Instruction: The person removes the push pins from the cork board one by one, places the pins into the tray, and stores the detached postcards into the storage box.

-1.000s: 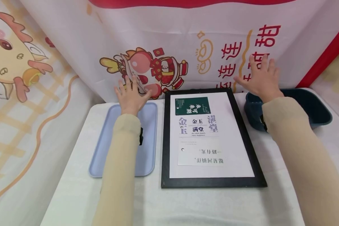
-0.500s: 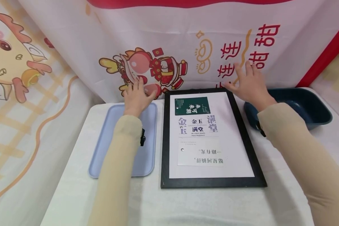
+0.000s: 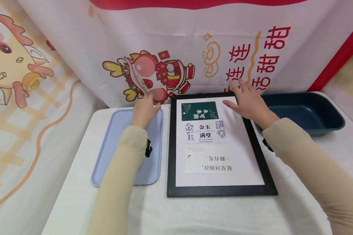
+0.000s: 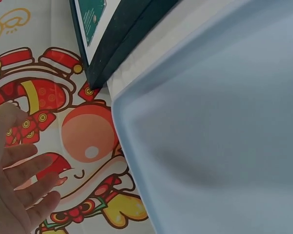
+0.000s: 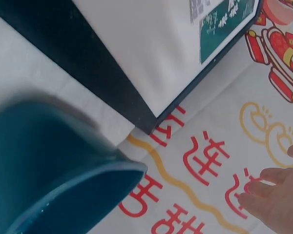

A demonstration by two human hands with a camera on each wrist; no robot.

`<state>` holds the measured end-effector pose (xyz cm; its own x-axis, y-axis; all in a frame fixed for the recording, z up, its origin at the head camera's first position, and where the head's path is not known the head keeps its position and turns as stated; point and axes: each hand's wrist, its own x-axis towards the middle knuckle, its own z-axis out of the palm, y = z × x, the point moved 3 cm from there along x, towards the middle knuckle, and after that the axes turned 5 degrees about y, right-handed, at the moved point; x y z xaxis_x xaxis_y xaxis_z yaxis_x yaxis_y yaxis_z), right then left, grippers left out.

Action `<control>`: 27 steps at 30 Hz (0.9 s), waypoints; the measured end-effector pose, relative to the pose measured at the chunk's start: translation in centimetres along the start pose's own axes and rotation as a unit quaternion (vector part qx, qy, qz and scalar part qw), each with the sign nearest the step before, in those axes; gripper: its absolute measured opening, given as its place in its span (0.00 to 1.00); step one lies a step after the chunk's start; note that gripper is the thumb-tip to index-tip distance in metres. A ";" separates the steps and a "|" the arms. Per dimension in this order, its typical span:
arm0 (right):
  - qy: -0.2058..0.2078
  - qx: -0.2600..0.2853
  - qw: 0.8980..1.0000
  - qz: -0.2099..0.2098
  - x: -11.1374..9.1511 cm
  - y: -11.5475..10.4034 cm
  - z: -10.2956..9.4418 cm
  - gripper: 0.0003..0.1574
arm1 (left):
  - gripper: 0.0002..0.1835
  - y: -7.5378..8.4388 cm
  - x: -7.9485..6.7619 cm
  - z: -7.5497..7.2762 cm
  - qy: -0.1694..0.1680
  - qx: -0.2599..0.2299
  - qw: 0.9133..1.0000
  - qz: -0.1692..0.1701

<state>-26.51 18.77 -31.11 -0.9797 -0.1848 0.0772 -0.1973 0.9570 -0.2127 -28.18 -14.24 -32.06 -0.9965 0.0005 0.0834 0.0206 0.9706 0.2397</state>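
My left hand is over the far end of a light blue tray; in the left wrist view its fingers are spread loosely and hold nothing. To the right, my right hand hovers with fingers apart over the top right corner of a black picture frame. A white sheet fills the frame. On it lie a green card, a card with purple lettering and a pale card with upside-down writing. The right wrist view shows that hand holding nothing.
A dark teal basin stands right of the frame, partly behind my right forearm. Everything rests on a white tablecloth. A printed cloth wall rises directly behind the table, and another patterned cloth hangs on the left.
My right hand has come left and down, from above the basin to the frame's corner. The left hand has lowered and shifted slightly right. Tray, frame, cards and basin stay put.
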 end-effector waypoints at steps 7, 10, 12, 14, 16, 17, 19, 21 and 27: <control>-0.022 0.000 0.999 -0.046 -0.1 -1.4 2.0 0.51 | 0.22 -0.2 -0.2 1.3 -0.025 -0.044 0.999 -0.001; -0.041 -0.002 0.997 -0.068 -0.5 -2.1 3.1 0.50 | 0.18 0.1 -0.4 2.0 -0.036 -0.067 0.997 0.008; -0.054 0.000 0.996 -0.078 -0.8 -2.6 3.7 0.49 | 0.15 0.4 -0.5 2.4 -0.043 -0.084 0.995 0.016; -0.064 0.002 0.994 -0.090 -1.4 -3.1 4.3 0.49 | 0.13 0.9 -0.9 2.9 -0.053 -0.103 0.993 0.022; -0.071 0.006 0.992 -0.106 -2.0 -3.6 4.9 0.48 | 0.12 1.4 -1.4 3.4 -0.069 -0.127 0.989 0.025; -0.073 0.008 0.990 -0.116 -2.3 -3.9 5.2 0.48 | 0.11 1.6 -1.7 3.6 -0.079 -0.138 0.987 0.025; -0.078 0.007 0.987 -0.138 -3.0 -4.3 5.8 0.47 | 0.11 2.2 -2.3 4.0 -0.095 -0.152 0.983 0.030; -0.085 0.008 0.984 -0.157 -3.6 -4.8 6.3 0.46 | 0.11 2.7 -2.9 4.4 -0.110 -0.163 0.980 0.036; -0.120 0.007 0.977 -0.177 -5.6 -5.5 7.4 0.46 | 0.10 3.5 -4.5 5.3 -0.139 -0.184 0.971 0.059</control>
<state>-20.16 12.92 -37.55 -0.8296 -0.5522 -0.0822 -0.5237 0.8207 -0.2283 -24.04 -9.58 -36.77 -0.9677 0.2211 -0.1214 0.1119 0.8079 0.5786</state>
